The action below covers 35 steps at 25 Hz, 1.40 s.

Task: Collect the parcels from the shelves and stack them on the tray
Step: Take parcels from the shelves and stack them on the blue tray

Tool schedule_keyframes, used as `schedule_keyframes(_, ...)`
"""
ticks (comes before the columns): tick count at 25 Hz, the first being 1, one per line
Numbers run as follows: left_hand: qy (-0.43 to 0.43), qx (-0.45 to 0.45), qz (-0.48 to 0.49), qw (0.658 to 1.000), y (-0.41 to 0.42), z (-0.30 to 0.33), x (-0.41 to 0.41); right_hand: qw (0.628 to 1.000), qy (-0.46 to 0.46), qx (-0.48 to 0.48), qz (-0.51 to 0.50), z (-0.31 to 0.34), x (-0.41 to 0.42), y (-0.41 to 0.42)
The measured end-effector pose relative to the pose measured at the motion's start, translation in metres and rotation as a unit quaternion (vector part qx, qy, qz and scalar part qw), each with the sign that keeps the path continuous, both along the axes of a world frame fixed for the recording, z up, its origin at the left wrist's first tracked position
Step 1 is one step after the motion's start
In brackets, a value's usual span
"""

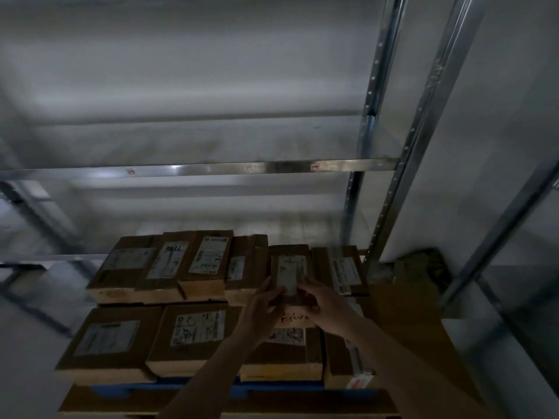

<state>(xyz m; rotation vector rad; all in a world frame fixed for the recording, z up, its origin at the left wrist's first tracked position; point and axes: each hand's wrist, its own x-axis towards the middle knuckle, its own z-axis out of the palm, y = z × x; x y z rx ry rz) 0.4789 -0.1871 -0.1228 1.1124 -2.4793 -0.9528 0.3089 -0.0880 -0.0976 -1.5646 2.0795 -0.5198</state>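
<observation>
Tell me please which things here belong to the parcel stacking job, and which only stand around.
Belong to the job:
- small parcel, held by left hand and right hand
- stacked parcels
- blue tray under them
- metal shelves

Only standing around:
- flat cardboard leaning at the right

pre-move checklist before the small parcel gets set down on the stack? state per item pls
1. Grip: left hand and right hand both hold the small parcel at its near end. ok
2. Landing spot: it sits over the back row of parcels, between neighbours; whether it already rests there, cannot tell.
3. Front row of parcels lies flat, labels up. ok
4. Blue tray: only its front edge shows under the stack; free room, cannot tell.
5. Shelves above: no parcels visible on them. ok
6. Lighting: dim and blurred, labels unreadable. not ok
</observation>
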Motion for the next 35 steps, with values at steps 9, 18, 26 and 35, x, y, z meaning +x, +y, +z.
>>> schedule_keyframes(9, -0.082, -0.033, 0.018, 0.996, -0.024, -0.01, -0.011, 1.0, -0.005, -0.015, 0.008, -0.01, -0.008, -0.02)
schedule_keyframes(18, -0.077, -0.035, 0.028, 0.996, -0.038, -0.008, -0.022, 1.0, 0.003, -0.009, -0.005, -0.01, -0.019, -0.04)
schedule_keyframes(26, -0.119, -0.057, 0.046, 0.99, -0.042, 0.003, -0.031, 1.0, 0.006, -0.011, 0.004, -0.013, -0.027, -0.053)
schedule_keyframes(35, -0.121, -0.051, 0.054, 0.99, -0.045, 0.001, -0.032, 1.0, -0.002, 0.001, -0.002, -0.013, -0.031, -0.06)
